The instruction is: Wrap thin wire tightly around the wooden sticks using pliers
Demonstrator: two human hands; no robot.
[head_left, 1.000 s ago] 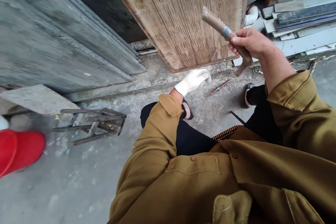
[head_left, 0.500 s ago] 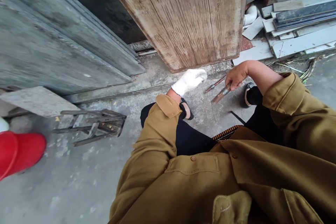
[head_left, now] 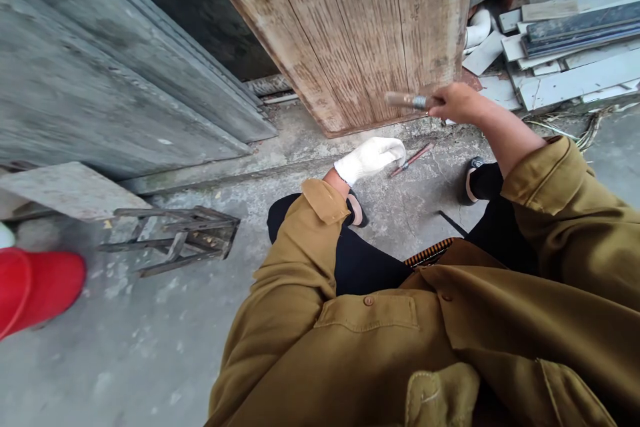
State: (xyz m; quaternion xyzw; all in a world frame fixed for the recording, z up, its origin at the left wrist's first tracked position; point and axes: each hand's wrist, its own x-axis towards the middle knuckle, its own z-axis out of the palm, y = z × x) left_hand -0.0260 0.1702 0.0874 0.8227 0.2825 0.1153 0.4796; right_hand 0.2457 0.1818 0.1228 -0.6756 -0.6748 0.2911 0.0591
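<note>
One gloved left hand [head_left: 370, 160] and one bare right hand [head_left: 457, 103] make two. One banded brown tool [head_left: 400, 100]; one slim reddish tool [head_left: 413, 159]. Two shoes [head_left: 357, 208]. One plank panel [head_left: 350, 33], one wooden frame [head_left: 176, 246], one red container [head_left: 47, 287]. Several stacked strips [head_left: 580, 73], too overlapped to count.

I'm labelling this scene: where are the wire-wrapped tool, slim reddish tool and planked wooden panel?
Wire-wrapped tool [head_left: 417, 102]: head view, its silvery wrapping.
Slim reddish tool [head_left: 415, 159]: head view, mid-shaft.
Planked wooden panel [head_left: 370, 33]: head view, a central plank.
</note>
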